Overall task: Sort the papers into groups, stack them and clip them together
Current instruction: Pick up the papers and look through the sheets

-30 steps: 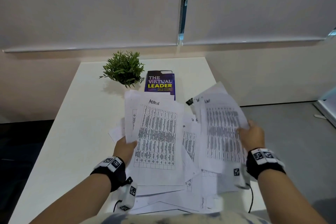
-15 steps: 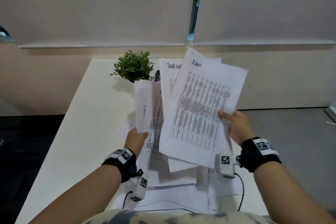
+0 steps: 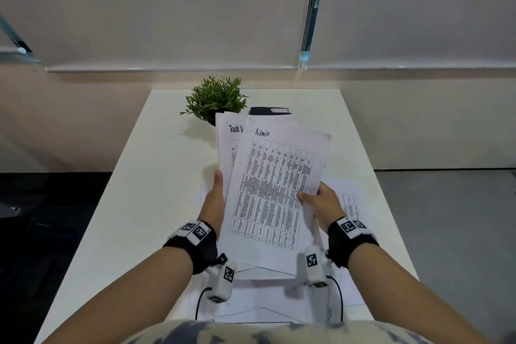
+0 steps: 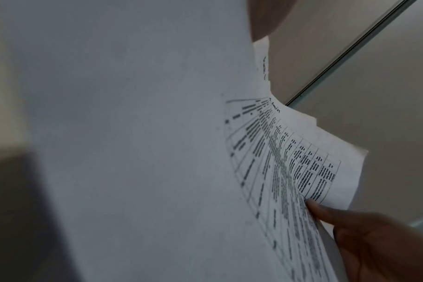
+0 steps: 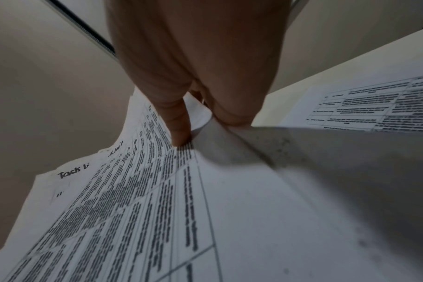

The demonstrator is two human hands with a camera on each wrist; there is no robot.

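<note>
Both hands hold papers up above the white table [image 3: 134, 204]. On top is a printed table sheet headed "Admin" [image 3: 270, 190], pinched at its right edge by my right hand [image 3: 315, 201], thumb on the print. Behind it sits a sheet headed "Task Li…" [image 3: 229, 145], and my left hand [image 3: 216, 198] grips the left edge of the held papers. In the right wrist view my thumb presses the Admin sheet [image 5: 143, 190] and the Task sheet [image 5: 68, 183] peeks out behind. The left wrist view is mostly the back of a sheet [image 4: 133, 152]. More loose papers [image 3: 346, 204] lie on the table beneath.
A small green potted plant [image 3: 215, 98] stands at the back of the table, with a dark book [image 3: 269, 111] next to it, mostly hidden by the held sheets. Window blinds fill the wall behind. The table's right edge drops to a grey floor [image 3: 446, 218].
The right hand has brought its Admin sheet leftward and down onto the papers in the left hand, so the two held bundles now overlap.
</note>
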